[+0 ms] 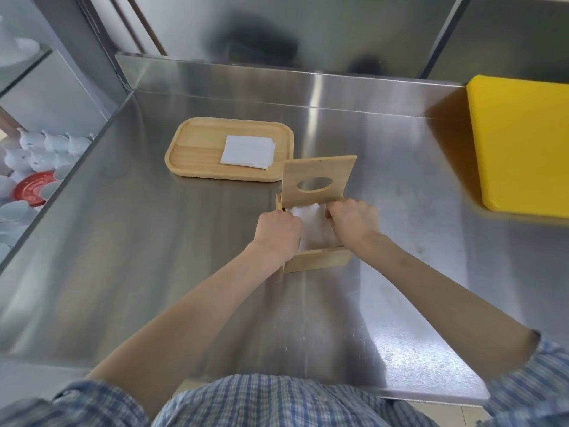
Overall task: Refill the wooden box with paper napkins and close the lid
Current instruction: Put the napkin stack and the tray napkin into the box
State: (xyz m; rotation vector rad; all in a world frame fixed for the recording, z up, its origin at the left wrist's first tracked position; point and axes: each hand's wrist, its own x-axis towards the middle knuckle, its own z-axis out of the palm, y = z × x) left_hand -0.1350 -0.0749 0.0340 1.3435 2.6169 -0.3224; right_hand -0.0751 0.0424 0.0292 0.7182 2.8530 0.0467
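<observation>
The wooden box (317, 260) stands at the middle of the steel counter. Its lid (318, 171), with an oval hole, is raised upright at the far side. White paper napkins (314, 223) lie inside the box. My left hand (278, 231) reaches into the box's left side and my right hand (352, 221) into its right side, both with fingers curled down on the napkins. The fingertips are hidden. A second small stack of napkins (248, 152) rests on a wooden tray (197, 143) behind the box to the left.
A thick yellow cutting board (520, 143) lies at the right of the counter. A raised steel backsplash (277, 75) runs along the far edge. Left of the counter, a lower shelf holds white crockery (37, 149) and a red plate (32, 188).
</observation>
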